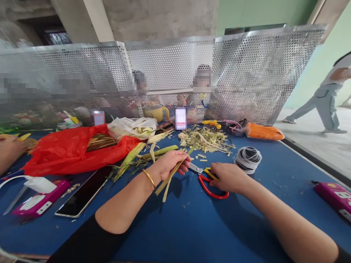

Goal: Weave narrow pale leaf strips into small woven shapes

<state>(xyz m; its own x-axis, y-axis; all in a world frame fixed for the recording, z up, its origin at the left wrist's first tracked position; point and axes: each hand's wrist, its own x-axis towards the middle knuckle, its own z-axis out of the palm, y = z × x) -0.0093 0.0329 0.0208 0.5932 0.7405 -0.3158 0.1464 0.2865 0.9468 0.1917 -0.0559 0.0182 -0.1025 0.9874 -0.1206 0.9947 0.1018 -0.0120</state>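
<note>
My left hand (172,162) is closed around a small bundle of dry, pale green-brown husk strips (168,185), their long ends hanging toward me. Just to its right, my right hand (226,176) grips the yellow handle of a pair of scissors (202,179). The red handle loop swings out below, away from the yellow one. The blades point left toward the fingers of my left hand, their tips partly hidden there. Beyond both hands lies a heap of cut husk bits (205,140). Uncut husks (131,157) lie left of my left hand.
A red plastic bag (63,149) with dry strips, a phone (82,193) and a purple power strip (46,201) are at left. A wire spool (248,160) and orange packet (264,131) stand at right. A perforated metal screen (170,65) closes off the back; another person's hand (12,149) is far left.
</note>
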